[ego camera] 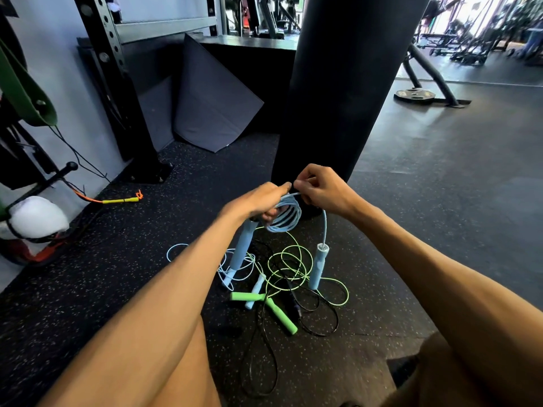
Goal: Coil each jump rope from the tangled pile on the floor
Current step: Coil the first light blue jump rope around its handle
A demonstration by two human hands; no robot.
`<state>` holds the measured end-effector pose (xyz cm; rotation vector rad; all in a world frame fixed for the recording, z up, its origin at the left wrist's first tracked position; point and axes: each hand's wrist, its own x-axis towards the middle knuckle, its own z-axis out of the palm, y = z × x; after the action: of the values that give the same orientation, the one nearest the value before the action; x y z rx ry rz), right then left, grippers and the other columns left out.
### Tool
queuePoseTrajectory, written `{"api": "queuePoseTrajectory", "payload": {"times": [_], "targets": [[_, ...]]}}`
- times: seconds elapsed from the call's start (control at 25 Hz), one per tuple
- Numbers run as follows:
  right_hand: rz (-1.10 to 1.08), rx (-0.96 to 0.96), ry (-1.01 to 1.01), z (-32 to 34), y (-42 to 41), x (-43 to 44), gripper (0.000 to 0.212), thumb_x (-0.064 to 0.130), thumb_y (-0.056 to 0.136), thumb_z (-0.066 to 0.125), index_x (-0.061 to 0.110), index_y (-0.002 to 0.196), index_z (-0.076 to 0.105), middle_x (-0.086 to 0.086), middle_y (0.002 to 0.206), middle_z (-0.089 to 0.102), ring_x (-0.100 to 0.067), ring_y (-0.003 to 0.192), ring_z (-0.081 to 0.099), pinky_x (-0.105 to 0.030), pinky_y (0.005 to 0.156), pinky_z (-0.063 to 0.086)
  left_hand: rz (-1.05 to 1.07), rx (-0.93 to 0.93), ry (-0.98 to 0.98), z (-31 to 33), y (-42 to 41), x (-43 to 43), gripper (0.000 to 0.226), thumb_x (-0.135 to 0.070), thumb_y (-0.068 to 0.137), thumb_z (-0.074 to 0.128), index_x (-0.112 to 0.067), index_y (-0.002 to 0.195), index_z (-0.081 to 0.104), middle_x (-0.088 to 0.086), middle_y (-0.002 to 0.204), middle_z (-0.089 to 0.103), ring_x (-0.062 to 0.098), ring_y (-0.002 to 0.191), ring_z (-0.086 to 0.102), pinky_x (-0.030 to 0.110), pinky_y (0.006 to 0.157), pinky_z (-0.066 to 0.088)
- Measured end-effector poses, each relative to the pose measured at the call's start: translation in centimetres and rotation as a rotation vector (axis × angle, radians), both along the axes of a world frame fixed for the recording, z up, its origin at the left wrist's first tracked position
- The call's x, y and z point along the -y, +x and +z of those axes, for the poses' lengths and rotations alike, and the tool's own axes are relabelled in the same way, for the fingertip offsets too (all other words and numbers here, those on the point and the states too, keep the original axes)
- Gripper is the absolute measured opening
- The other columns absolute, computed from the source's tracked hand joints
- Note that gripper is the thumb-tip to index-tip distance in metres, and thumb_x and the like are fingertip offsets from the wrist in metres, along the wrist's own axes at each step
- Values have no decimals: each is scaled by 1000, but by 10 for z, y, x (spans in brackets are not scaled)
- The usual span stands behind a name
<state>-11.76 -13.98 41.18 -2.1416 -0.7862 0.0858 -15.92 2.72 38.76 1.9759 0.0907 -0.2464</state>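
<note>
Jump rope in pale blue (286,216) is held above the floor (117,289), with several loops gathered into a coil. Far left, near the floor's wall edge, a yellow-and-orange rope (120,200) lies apart. The left hand (255,201) grips the coil, fingers curled through its loops, and one blue handle (242,248) hangs below it. The right hand (321,188) pinches the rope at the coil's top, and the second blue handle (318,267) dangles beneath. Under both hands, a thin light-blue rope (255,290), a green rope (281,316) and a black rope (295,307) lie tangled on the floor, near a black punching bag (338,83).
</note>
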Motion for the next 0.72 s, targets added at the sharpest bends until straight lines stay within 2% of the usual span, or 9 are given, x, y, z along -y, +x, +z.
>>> {"api": "queuePoseTrajectory", "payload": {"times": [0.08, 0.16, 0.24, 0.32, 0.52, 0.64, 0.72], "targets": [[-40, -61, 49, -1, 2, 4, 14, 20, 99, 54, 6, 102, 56, -5, 67, 60, -17, 59, 56, -30, 54, 48, -76, -74, -168, 4, -3, -2, 54, -44, 104, 31, -12, 62, 42, -4, 38, 24, 10, 30, 21, 23, 41, 29], [-81, -112, 110, -1, 3, 6, 19, 15, 101, 51, -2, 108, 53, -9, 72, 58, -19, 63, 56, -25, 55, 50, -126, -93, -345, 8, -4, -5, 53, -43, 103, 34, -15, 58, 39, -6, 38, 22, 8, 30, 18, 25, 40, 26], [-110, -145, 150, -2, 2, 8, 19, 12, 101, 49, -5, 110, 53, -8, 75, 57, -15, 64, 56, -16, 54, 48, -91, -115, -523, 12, -4, -9, 54, -43, 102, 38, -17, 54, 37, -7, 37, 20, 7, 29, 17, 21, 36, 23], [-112, -193, 181, -4, 3, 9, 20, 11, 101, 48, -5, 110, 55, -7, 77, 59, -14, 67, 58, -15, 58, 49, -37, -93, -670, 15, -3, -11, 55, -42, 101, 39, -17, 52, 37, -7, 36, 19, 6, 29, 16, 20, 34, 22], [-39, -394, 210, -16, 6, 11, 17, 9, 101, 45, -1, 101, 60, -21, 83, 68, -28, 79, 66, -42, 82, 54, 127, 104, -949, 22, 0, -18, 51, -39, 102, 35, -16, 56, 35, -7, 35, 19, 6, 28, 16, 20, 34, 25], [36, -508, 142, -23, 1, 6, 15, 11, 100, 49, 1, 105, 59, -24, 95, 72, -28, 88, 69, -48, 92, 51, 163, 175, -1086, 23, 2, -20, 53, -49, 104, 26, -15, 66, 39, -6, 38, 24, 8, 33, 20, 21, 44, 31], [74, -599, 138, -25, -2, 1, 11, 11, 98, 52, 5, 104, 58, -21, 94, 72, -34, 95, 70, -51, 95, 50, 210, 204, -1097, 23, 3, -18, 54, -52, 103, 22, -13, 72, 43, -4, 43, 29, 10, 39, 25, 23, 53, 36]]}}
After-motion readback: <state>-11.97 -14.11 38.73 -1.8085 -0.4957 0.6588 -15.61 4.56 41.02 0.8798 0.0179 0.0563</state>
